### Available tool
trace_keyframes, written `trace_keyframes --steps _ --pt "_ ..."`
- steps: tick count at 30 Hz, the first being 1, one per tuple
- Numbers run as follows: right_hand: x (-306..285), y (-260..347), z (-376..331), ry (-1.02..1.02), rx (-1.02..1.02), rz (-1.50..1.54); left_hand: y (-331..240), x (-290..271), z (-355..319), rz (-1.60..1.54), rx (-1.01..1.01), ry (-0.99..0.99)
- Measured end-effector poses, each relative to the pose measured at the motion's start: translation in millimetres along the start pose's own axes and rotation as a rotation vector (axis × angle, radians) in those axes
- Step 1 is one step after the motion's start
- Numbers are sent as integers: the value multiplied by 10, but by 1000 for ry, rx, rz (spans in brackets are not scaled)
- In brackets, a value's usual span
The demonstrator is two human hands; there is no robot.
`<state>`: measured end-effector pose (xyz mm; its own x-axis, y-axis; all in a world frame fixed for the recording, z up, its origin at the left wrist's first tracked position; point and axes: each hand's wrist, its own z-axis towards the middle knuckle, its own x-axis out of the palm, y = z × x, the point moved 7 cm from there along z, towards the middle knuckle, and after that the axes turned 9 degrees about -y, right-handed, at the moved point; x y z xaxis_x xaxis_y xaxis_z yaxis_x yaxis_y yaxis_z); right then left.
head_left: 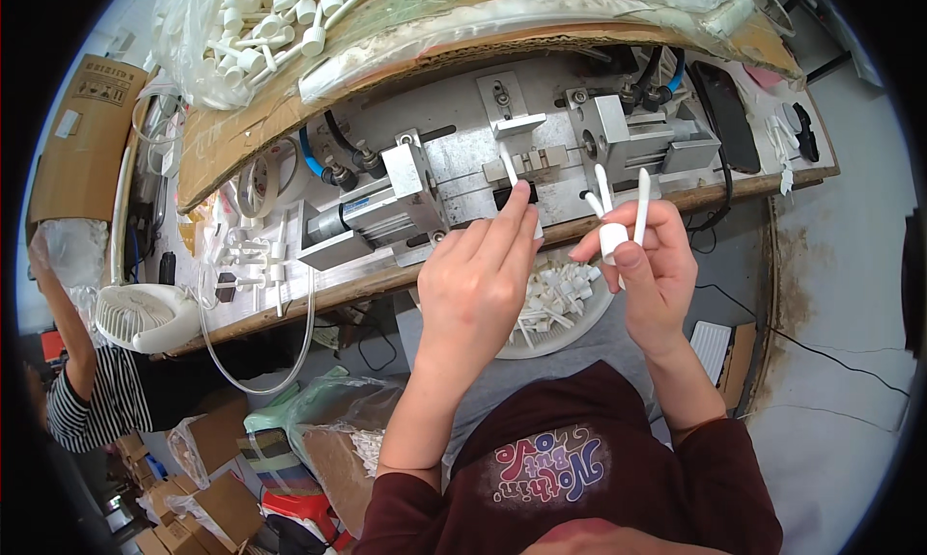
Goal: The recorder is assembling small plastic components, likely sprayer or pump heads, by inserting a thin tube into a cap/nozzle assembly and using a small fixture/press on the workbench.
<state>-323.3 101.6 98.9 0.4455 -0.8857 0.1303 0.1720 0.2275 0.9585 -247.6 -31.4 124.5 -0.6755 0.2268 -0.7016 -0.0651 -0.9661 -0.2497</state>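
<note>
Head view: right hand point(661, 261) grasps a white cap point(613, 238) between thumb and fingers, with white sticks point(642, 208) held alongside, tips up, 1 leaning apart from the others; left hand point(475, 280) has fingers nearly straight, index fingertip at the lower end of another white stick point(509, 164) at the small metal holder point(543, 159) mid-bench; cannot tell if it pinches that stick or only touches it, thumb side hidden.

Holder sits between 2 metal clamps, left clamp point(410, 183) and right clamp point(608, 135), both on the metal plate; blue tube point(311, 152) near left clamp; below the bench edge, round basin point(546, 350) full of small white parts point(565, 294), partly behind left hand; more white pieces point(279, 265) on the bench at picture left, near a white fan point(145, 323) and tape roll point(259, 188).

Above, cardboard sheet point(227, 154) carries a heap of white caps with sticks point(311, 40); black phone point(729, 121) lies right of right clamp; far left, another person's striped sleeve point(70, 410).
</note>
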Motion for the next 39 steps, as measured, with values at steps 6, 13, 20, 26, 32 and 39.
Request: trace_keyframes --steps 6,13,20,26,32,39 --pt "-54 68 -25 -13 -55 -46 55 4 98 -9 -30 59" --pt "-56 37 -70 12 -26 -28 117 11 50 -52 -96 51" --pt "-44 -40 -119 15 51 0 104 -77 -49 -652 -356 -12" --pt "60 -53 -146 139 -168 -13 19 -56 -151 -964 -480 -3" --pt "56 -63 -88 59 -82 -54 37 -194 -115 -519 -273 -114" --pt "-14 -113 -133 37 120 18 24 23 -39 -43 -61 -54"
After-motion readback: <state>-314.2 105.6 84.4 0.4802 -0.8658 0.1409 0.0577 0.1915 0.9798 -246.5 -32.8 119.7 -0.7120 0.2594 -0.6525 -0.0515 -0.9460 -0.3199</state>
